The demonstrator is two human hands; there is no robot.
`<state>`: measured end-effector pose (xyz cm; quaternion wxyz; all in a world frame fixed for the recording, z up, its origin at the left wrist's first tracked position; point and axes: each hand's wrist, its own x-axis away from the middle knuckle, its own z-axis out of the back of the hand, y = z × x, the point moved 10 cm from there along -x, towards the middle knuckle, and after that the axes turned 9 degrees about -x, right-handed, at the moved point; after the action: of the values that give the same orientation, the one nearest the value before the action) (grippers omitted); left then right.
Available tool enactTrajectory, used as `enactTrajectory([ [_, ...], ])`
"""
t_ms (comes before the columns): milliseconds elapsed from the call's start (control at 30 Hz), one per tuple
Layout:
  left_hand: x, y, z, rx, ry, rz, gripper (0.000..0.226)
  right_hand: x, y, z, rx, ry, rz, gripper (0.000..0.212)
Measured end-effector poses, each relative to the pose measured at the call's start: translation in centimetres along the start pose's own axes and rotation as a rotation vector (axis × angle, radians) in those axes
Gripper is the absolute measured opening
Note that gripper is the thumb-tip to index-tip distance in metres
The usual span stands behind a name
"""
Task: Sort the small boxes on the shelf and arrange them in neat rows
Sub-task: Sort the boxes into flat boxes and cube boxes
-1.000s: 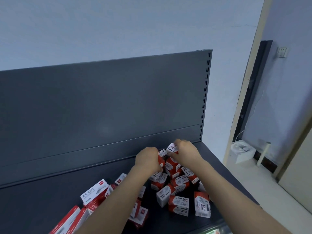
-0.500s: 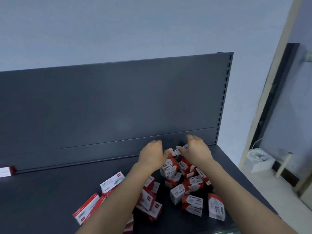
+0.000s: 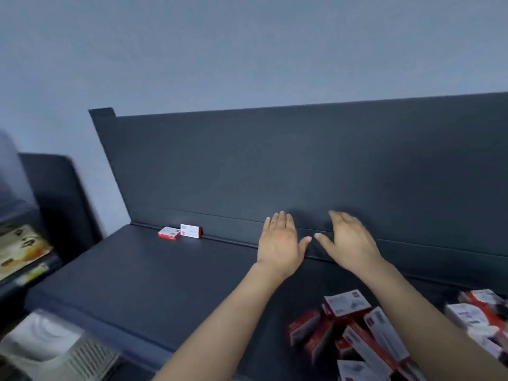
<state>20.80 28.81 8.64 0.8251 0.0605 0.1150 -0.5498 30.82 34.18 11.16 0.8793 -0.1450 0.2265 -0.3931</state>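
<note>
Against the back panel [image 3: 302, 160] at the shelf's [image 3: 137, 270] far left sit two small boxes [image 3: 191, 231], long sides seemingly along the panel. Both hands hover empty, fingers straight, the left hand [image 3: 280, 243] nearer them; the pile [image 3: 354, 325] lies below the right hand [image 3: 349, 240], toward the person.

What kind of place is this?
Probably a shop or stockroom, though this is not certain. A dark display shelf with a tall back panel holds a heap of small red-and-white boxes, and two more boxes sit at the back.
</note>
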Motion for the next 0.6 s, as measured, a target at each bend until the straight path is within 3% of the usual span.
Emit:
enactTrajectory([
  [267, -1.6, -20.6, -4.0, -0.007, -0.074, 0.095, 0.067, -8.1, -14.2, -12.8, 0.009, -0.125, 0.019, 0.054],
  [400, -2.4, -29.9, -6.6, -0.043, -0.158, 0.143, 0.054, -11.1, -18.8, -19.1, 0.011, -0.191, 0.009, 0.049],
  [600, -3.7, -36.9, -10.9, -0.014, -0.260, 0.134, 0.050, -14.3, -23.7, -26.6, 0.001, -0.250, 0.097, 0.046],
])
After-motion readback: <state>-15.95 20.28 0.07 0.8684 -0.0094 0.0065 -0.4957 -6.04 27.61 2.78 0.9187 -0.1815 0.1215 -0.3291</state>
